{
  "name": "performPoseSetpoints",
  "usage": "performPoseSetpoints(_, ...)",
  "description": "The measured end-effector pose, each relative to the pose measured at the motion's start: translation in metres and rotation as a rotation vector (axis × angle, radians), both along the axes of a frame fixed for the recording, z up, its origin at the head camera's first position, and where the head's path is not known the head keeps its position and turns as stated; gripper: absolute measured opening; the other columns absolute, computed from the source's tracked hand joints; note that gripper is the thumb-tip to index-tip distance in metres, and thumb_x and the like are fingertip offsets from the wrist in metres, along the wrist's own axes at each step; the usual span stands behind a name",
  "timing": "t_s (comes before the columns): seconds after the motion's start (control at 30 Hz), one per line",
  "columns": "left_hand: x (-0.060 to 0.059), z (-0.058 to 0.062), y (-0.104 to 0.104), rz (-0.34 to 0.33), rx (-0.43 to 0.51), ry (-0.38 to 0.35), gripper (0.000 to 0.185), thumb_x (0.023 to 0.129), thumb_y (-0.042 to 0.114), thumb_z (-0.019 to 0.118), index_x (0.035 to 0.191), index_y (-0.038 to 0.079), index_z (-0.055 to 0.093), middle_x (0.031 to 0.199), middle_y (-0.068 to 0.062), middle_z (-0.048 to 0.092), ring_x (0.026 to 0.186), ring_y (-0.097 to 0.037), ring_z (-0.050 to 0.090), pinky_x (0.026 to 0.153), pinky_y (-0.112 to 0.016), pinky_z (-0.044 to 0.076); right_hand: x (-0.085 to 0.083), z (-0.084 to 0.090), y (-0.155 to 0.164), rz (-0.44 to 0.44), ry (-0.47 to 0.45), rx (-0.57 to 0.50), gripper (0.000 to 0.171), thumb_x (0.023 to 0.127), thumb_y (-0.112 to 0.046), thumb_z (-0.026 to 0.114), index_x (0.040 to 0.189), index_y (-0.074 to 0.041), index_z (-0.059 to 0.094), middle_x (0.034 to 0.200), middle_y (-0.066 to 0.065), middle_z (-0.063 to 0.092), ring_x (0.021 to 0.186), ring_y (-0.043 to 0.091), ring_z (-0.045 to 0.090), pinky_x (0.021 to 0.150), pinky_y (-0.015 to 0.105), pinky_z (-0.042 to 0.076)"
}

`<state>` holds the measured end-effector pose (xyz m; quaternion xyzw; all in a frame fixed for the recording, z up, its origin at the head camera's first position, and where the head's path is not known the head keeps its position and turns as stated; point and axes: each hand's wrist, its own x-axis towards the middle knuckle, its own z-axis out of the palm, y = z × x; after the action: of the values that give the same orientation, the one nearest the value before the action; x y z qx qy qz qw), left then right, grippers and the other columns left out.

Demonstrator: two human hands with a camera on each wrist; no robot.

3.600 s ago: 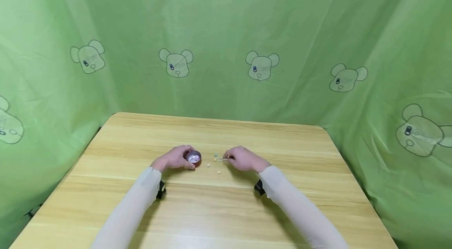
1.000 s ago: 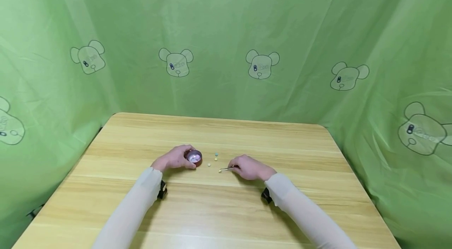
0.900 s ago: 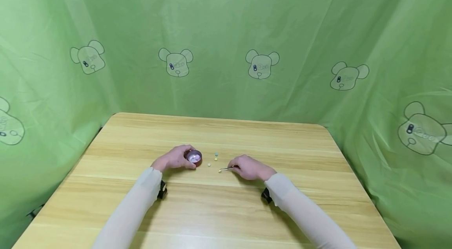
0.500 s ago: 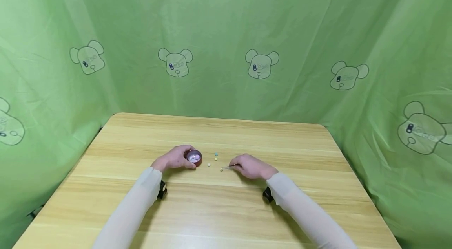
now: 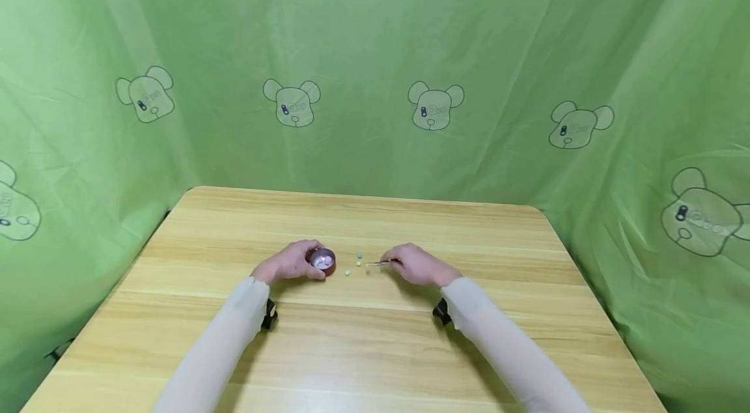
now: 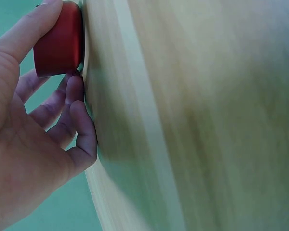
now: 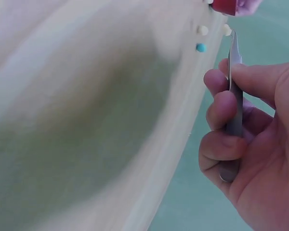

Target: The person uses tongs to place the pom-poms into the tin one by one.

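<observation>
Green curtain [image 5: 363, 22] behind, wood-grain surface [image 5: 351, 348] below, left hand [image 5: 293, 261] and right hand [image 5: 415, 265] working over it. Red container [image 6: 58, 41] sits on the surface in the left hand's grip, thumb on the near side, fingers round the far side; metal tweezers [image 7: 235, 120] are pinched between right thumb and fingers, tips sticking out past the fingertips toward the container. Pale yellow bead [image 7: 227, 30] is at the tweezer tips, clear of the fingers, with blue bead [image 5: 359, 255], second yellow bead [image 5: 359, 264] and white bead [image 5: 347, 273] lying between the hands.
</observation>
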<state>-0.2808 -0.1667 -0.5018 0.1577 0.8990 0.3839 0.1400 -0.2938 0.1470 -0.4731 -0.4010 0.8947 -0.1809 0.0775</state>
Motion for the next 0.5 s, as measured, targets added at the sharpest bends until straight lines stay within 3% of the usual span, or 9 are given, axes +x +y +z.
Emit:
performPoseSetpoints(0.23, 0.0, 0.001, 0.0, -0.005, 0.005, 0.002, 0.053, 0.071, 0.021, 0.083, 0.117, 0.012, 0.058, 0.108, -0.002, 0.061, 0.101, -0.019, 0.056, 0.092, -0.04, 0.043, -0.006, 0.009, -0.012, -0.005, 0.012, -0.016, 0.022, 0.096, -0.006, 0.052, 0.111, -0.004, 0.066, 0.105, 0.007, 0.067, 0.092, 0.016, 0.061, 0.082, 0.034, 0.049)
performPoseSetpoints(0.5, 0.0, 0.001, 0.0, -0.013, 0.005, 0.004, 0.052, 0.072, 0.02, 0.083, 0.116, 0.012, 0.058, 0.108, -0.002, 0.061, 0.101, -0.019, 0.056, 0.092, -0.04, 0.043, -0.011, 0.014, -0.025, 0.003, 0.009, -0.025, 0.022, 0.096, -0.006, 0.051, 0.112, -0.005, 0.066, 0.101, 0.005, 0.067, 0.08, 0.011, 0.056, 0.073, 0.029, 0.048)
